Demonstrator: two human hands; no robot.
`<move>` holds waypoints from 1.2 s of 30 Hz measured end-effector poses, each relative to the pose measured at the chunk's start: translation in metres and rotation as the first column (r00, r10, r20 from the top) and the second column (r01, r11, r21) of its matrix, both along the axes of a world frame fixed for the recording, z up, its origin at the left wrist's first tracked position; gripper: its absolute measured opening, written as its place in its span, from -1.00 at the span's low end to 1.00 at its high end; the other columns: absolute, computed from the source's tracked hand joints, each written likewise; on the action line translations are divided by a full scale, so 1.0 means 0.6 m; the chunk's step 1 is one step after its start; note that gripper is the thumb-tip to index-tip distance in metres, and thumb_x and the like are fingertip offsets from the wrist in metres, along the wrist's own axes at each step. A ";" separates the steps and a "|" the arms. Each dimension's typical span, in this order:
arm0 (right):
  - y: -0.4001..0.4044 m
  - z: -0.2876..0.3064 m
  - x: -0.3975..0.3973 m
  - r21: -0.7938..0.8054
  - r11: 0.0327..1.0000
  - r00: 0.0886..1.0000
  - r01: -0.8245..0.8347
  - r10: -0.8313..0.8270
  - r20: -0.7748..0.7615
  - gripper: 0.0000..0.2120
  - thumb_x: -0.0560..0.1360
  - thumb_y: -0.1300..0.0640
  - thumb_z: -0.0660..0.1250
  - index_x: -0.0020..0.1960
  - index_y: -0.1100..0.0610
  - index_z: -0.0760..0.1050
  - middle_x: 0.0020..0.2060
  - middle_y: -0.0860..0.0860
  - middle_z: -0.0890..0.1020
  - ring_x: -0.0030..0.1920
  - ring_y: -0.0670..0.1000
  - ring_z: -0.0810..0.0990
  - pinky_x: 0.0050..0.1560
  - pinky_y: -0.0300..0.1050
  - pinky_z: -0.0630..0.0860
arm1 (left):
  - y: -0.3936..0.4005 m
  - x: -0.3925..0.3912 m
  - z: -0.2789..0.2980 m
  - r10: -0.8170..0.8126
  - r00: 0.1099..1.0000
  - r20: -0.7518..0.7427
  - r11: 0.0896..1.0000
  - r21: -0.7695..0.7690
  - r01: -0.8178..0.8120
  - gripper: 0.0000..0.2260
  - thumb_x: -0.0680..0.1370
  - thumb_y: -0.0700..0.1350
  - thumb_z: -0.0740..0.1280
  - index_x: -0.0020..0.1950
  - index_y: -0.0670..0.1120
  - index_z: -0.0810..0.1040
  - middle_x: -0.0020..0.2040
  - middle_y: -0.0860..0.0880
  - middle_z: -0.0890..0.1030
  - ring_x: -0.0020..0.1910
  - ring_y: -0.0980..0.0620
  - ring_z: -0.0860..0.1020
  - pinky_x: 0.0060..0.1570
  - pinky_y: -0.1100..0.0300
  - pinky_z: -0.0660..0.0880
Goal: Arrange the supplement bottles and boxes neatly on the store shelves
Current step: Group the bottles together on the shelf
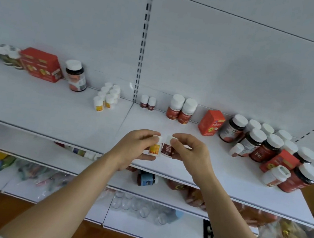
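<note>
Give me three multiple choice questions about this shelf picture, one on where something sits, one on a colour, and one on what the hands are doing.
1. Where does the pair of small brown-label bottles stand?
A. Just right of the slotted upright
B. At the far left end
C. On the floor

2. What colour is the label on the bottle in the left hand?
A. Blue
B. Yellow-orange
C. Green

3. What is the right hand doing?
A. Resting flat on the shelf
B. Hanging empty
C. Holding a small brown bottle

Answers: 1 A, they stand beside the upright. 2 B, the yellow bottle shows it. 3 C, its fingers close round it.
</note>
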State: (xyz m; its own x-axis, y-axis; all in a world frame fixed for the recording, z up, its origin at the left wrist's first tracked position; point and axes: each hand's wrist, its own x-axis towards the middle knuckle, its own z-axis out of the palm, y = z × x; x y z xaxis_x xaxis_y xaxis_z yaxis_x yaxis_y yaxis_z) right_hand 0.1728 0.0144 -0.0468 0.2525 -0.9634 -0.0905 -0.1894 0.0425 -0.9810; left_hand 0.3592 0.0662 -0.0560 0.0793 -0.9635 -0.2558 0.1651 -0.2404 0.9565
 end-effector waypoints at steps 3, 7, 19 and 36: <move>0.011 0.001 0.052 -0.036 0.999 0.998 -0.003 0.001 -0.069 -0.92 0.51 0.08 0.48 0.01 -0.02 0.66 -0.16 -0.06 0.72 -0.16 0.03 0.72 0.02 0.07 0.67 | 0.018 0.054 -0.008 0.057 0.992 0.115 0.998 -0.018 -0.055 -0.79 0.60 -0.07 0.37 0.22 -0.03 0.63 0.08 -0.03 0.69 0.06 0.02 0.67 0.02 0.08 0.64; -0.010 0.000 0.107 -0.185 0.983 0.977 -0.017 -0.023 -0.214 -0.90 0.51 0.05 0.47 0.02 -0.07 0.65 -0.19 -0.13 0.70 -0.19 -0.09 0.64 -0.04 -0.16 0.58 | 0.015 0.118 -0.013 0.139 0.972 0.189 0.990 -0.039 -0.134 -0.77 0.57 -0.06 0.42 0.22 -0.02 0.62 0.06 -0.02 0.70 0.05 0.01 0.67 0.04 0.09 0.64; -0.186 -0.071 0.237 -0.468 0.879 0.882 -0.087 -0.151 -0.446 -0.79 0.53 0.23 0.38 0.15 0.14 0.65 -0.03 0.07 0.64 -0.10 0.03 0.61 -0.09 -0.28 0.46 | -0.082 0.231 -0.012 0.222 0.837 0.501 0.975 -0.115 -0.191 -0.78 0.51 -0.02 0.47 0.12 0.19 0.59 0.04 0.18 0.65 0.04 0.13 0.64 0.20 0.01 0.54; -0.236 -0.135 0.298 -0.674 0.729 0.803 -0.119 -0.328 -0.497 -0.94 0.45 0.32 0.46 -0.09 0.23 0.62 -0.09 0.10 0.62 -0.27 0.17 0.59 -0.38 0.01 0.55 | -0.143 0.312 -0.007 0.081 0.835 0.545 0.991 -0.134 -0.008 -0.78 0.50 -0.01 0.48 0.13 0.11 0.61 0.02 0.19 0.66 -0.02 0.26 0.62 0.08 0.29 0.50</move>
